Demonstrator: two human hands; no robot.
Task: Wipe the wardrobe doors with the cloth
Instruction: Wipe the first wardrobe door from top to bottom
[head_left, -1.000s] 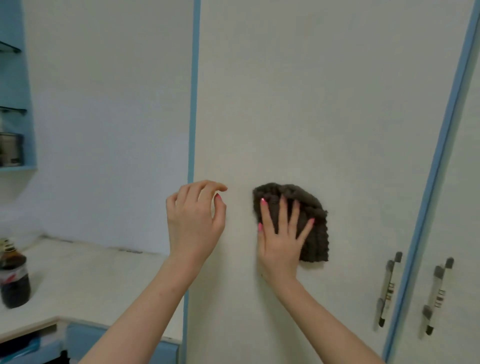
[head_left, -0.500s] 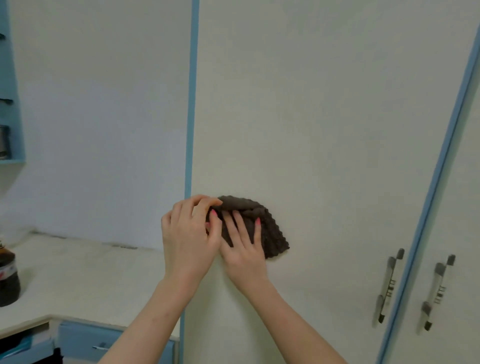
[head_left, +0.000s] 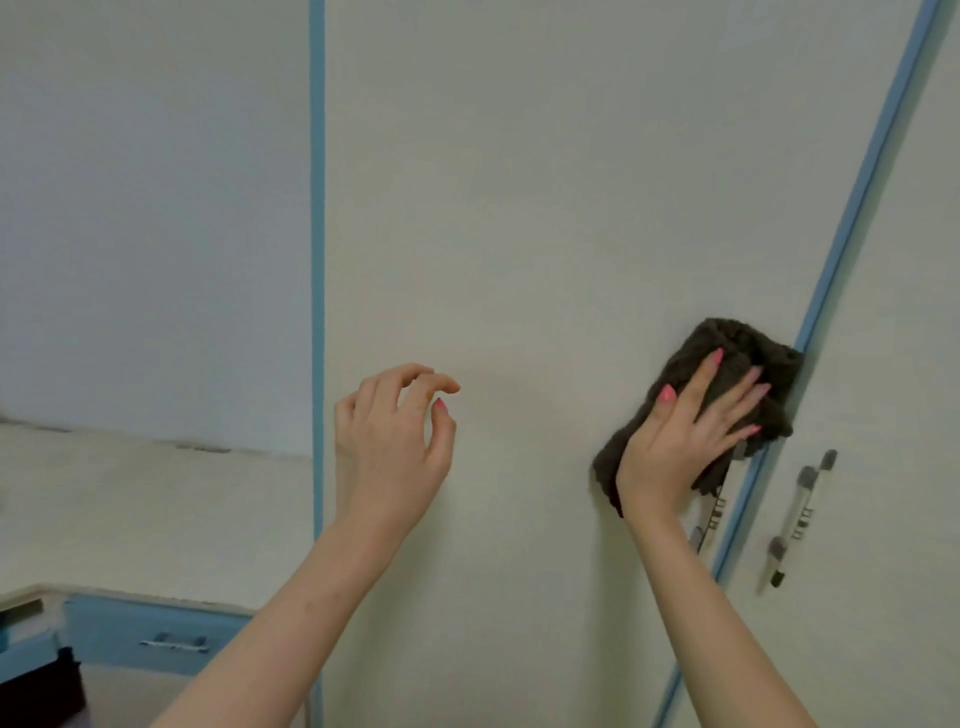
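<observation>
A cream wardrobe door (head_left: 545, 208) with blue edging fills the middle of the head view. My right hand (head_left: 685, 441) lies flat, fingers spread, on a dark brown knobbly cloth (head_left: 748, 353) and presses it against the door's right edge, just above the door handle. The cloth partly hides that handle. My left hand (head_left: 389, 447) hovers in front of the door's lower left part, fingers loosely curled, holding nothing.
A second wardrobe door (head_left: 893, 364) stands to the right, with a metal handle (head_left: 800, 514). Left of the wardrobe lie a pale countertop (head_left: 130, 509), a blue drawer (head_left: 156, 639) below it and a white wall (head_left: 156, 208).
My right hand has slid the cloth from the door's left edge across to its right edge. My left hand has come off the cloth and stays near the left.
</observation>
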